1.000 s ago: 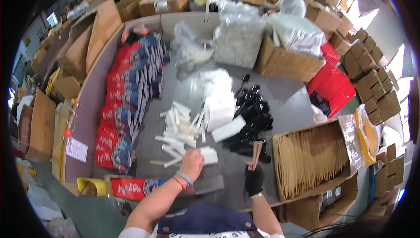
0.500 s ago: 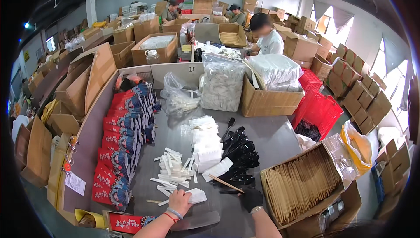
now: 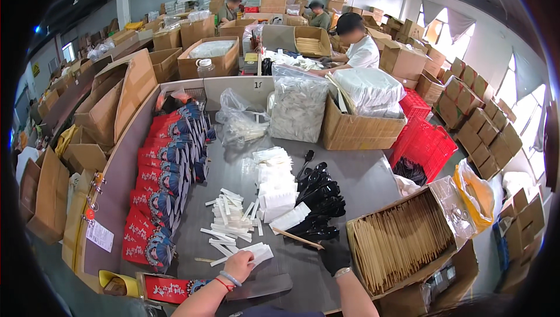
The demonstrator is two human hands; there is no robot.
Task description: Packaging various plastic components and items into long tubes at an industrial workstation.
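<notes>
My left hand (image 3: 239,267), bare with bands at the wrist, is closed on a flat white paper packet (image 3: 260,252), perhaps a folded napkin. In its black glove, my right hand (image 3: 335,257) grips one end of wooden chopsticks (image 3: 298,239). Their other end points left, just below a stack of similar white packets (image 3: 276,191). Black plastic spoons (image 3: 318,197) are heaped beside that stack. Slim white paper strips (image 3: 230,215) lie scattered beyond my left hand. A clear plastic sheet or sleeve (image 3: 262,286) lies near my left wrist.
Red illustrated pouches (image 3: 154,203) stand in a row along the left wall. A carton of wooden chopsticks (image 3: 402,241) is at my right. Plastic bags (image 3: 298,104) and a box (image 3: 361,130) line the table's far side. A co-worker (image 3: 356,46) works beyond.
My left hand has turned slightly, raising the white packet a little off the table. The chopsticks in my right hand have shifted left and up. The view has tilted slightly.
</notes>
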